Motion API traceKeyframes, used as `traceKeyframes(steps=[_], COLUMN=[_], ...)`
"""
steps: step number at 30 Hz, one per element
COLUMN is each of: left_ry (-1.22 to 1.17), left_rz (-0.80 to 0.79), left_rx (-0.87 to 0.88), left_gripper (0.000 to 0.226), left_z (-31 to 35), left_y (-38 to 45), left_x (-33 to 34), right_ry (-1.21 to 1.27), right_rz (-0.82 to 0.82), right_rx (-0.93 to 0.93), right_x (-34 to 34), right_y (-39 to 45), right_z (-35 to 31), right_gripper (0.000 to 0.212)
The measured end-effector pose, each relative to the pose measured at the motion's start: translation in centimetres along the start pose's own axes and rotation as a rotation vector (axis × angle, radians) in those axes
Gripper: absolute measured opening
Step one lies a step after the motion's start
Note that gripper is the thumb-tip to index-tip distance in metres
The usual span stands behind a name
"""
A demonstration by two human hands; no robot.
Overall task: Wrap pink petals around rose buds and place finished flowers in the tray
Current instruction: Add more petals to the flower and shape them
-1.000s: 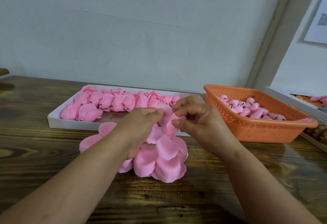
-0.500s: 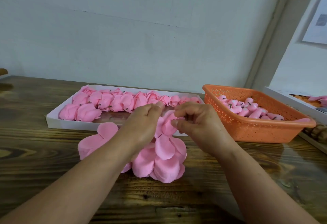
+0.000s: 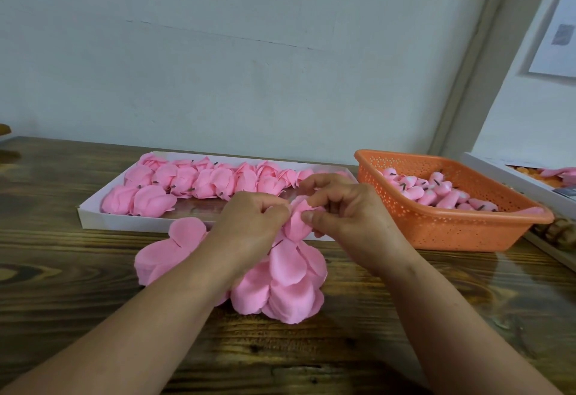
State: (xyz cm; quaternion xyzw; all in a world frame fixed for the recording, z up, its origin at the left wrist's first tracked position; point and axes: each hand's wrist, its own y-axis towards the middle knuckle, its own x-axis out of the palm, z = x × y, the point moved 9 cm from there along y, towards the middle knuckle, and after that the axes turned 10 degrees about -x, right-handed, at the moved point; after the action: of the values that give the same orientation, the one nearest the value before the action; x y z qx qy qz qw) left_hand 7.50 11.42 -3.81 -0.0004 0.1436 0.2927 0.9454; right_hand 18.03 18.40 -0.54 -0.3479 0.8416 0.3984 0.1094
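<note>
Both hands, left (image 3: 252, 226) & right (image 3: 346, 217), pinching soft pink petal (image 3: 297, 223), bud prob. hidden inside

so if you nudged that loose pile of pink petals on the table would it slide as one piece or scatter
The pile of petals would probably scatter: the petals look thin and overlap loosely. They seem light and floppy, since the one pinched between the left hand and right hand creases easily.

I had both forearms reaching forward, my left hand (image 3: 249, 226) and right hand (image 3: 346, 213) close together, fingers (image 3: 314, 217) curled and pinching.
</note>
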Motion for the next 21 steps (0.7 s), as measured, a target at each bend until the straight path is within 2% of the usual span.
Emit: traceKeyframes(steps=[7,12,15,17,21], left_ry=[0.037,0.070,0.083,0.053,-0.116], left_rz=[0.079,0.079,0.052,0.029,-0.013], left_rx=[0.055,0.136,0.125,0.085,0.000], left_gripper=[0.039,0.033,0.024,0.005,0.017], left_z=[0.2,1.1,1.1,0.7,-0.3], left_y=[-0.1,-0.5,-0.5,-0.4,-0.2], left_x=[-0.4,-0.3,0.0,0.2,0.3], right_ry=[-0.033,-0.055,-0.080,-0.055,0.013], right_rz=[-0.012,0.013,0.007,0.033,0.092], right_rx=[0.017,0.016,0.017,0.031,0.076], right_x=[-0.1,-0.2,-0.1,-0.2,-0.5], right_y=[0.0,0.1,0.0,0.0,-0.2], right_z=[-0.1,0.0,0.1,0.2,0.5], right_gripper=[0.005,0.006,0.006,0.010,0.002])
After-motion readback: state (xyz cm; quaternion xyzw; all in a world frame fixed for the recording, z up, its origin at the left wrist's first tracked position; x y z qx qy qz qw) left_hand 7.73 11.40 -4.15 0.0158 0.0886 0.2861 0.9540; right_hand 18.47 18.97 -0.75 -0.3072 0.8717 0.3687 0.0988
